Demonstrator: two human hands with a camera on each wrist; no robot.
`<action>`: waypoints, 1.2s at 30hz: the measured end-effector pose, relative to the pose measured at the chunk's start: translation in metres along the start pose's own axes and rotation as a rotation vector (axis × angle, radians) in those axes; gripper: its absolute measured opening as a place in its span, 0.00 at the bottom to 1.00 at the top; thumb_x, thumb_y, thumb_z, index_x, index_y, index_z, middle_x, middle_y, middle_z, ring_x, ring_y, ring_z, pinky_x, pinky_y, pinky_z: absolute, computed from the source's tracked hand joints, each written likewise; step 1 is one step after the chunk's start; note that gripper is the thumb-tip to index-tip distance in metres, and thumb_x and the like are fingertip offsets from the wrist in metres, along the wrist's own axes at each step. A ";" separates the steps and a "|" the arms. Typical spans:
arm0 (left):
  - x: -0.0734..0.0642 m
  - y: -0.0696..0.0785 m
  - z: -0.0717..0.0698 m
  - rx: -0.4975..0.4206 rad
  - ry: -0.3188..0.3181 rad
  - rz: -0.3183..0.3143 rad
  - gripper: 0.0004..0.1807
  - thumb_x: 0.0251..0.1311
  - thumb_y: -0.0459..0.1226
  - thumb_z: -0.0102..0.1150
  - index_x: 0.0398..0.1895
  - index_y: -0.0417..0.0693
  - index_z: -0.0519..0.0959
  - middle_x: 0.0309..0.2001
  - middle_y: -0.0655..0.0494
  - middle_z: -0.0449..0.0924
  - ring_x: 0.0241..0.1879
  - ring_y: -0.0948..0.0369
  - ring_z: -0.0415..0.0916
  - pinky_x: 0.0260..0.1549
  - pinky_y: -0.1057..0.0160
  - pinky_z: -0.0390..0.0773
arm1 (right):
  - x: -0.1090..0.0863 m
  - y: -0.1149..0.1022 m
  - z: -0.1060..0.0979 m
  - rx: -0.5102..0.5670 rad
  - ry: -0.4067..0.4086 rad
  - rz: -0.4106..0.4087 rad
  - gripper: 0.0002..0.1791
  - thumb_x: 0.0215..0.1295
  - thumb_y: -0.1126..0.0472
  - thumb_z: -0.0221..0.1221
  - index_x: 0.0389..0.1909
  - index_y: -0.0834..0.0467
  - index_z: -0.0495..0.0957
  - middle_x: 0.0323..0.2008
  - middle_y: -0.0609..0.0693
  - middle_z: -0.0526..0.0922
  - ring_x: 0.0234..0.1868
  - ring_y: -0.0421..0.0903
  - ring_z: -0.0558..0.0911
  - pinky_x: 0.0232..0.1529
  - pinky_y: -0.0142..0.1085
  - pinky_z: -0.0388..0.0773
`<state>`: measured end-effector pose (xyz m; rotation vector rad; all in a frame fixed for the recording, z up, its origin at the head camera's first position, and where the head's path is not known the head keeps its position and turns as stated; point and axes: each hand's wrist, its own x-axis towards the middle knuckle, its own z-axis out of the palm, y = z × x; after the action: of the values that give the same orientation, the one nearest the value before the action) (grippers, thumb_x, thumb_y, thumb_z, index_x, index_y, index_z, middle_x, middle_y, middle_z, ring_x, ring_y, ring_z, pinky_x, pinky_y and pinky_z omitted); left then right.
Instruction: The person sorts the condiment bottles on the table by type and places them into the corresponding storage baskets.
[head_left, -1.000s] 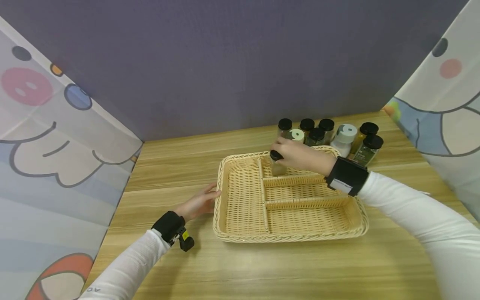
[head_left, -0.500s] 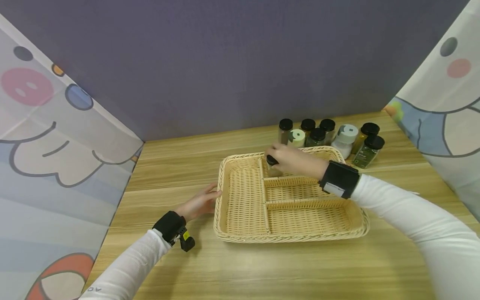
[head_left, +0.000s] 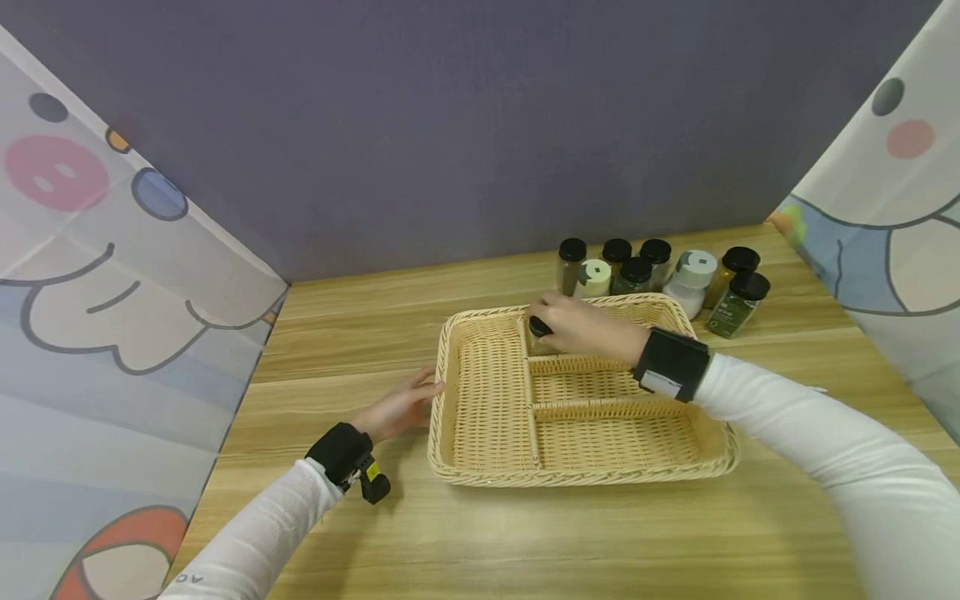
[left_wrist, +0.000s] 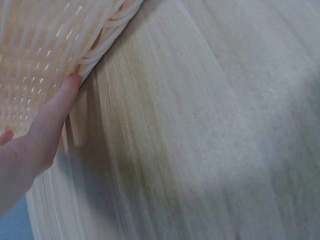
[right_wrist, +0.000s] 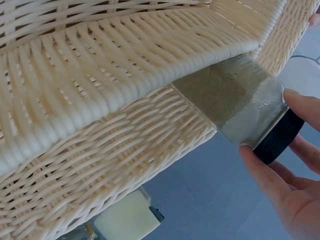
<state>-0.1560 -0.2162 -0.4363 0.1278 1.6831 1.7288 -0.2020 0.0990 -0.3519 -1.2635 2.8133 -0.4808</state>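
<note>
The fingertips and thumb of the right hand (head_left: 576,323) pinch a glass jar (right_wrist: 235,97) around its black lid (right_wrist: 280,136). That jar is in the rear compartment of the wicker basket (head_left: 585,477), at its left end beside the long divider (head_left: 531,417); its base is hidden behind a cross divider (right_wrist: 115,82), so whether it touches the basket floor cannot be told. The left hand (head_left: 397,411) lies at the basket's left side, fingers loosely extended, one tip touching the outer wall just below the rim. Behind the basket and toward its rear right corner stand a cream-lidded jar (head_left: 594,279), a white jar (head_left: 688,283) and six black-lidded ones, the green-labelled jar (head_left: 732,315) nearest that corner. Under the basket spreads a wood-grain table (head_left: 525,542); beyond its jars rises a grey-purple panel (head_left: 480,133).
</note>
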 end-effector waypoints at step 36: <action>0.002 -0.003 -0.002 0.007 0.007 -0.011 0.26 0.66 0.40 0.38 0.65 0.52 0.45 0.63 0.37 0.54 0.59 0.47 0.56 0.52 0.39 0.64 | 0.000 0.004 0.010 -0.036 0.008 -0.031 0.23 0.53 0.61 0.60 0.49 0.63 0.68 0.42 0.63 0.70 0.30 0.48 0.76 0.28 0.37 0.79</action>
<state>-0.1570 -0.2175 -0.4404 0.1155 1.6916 1.7177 -0.2033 0.0985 -0.3622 -1.3158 2.8254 -0.4396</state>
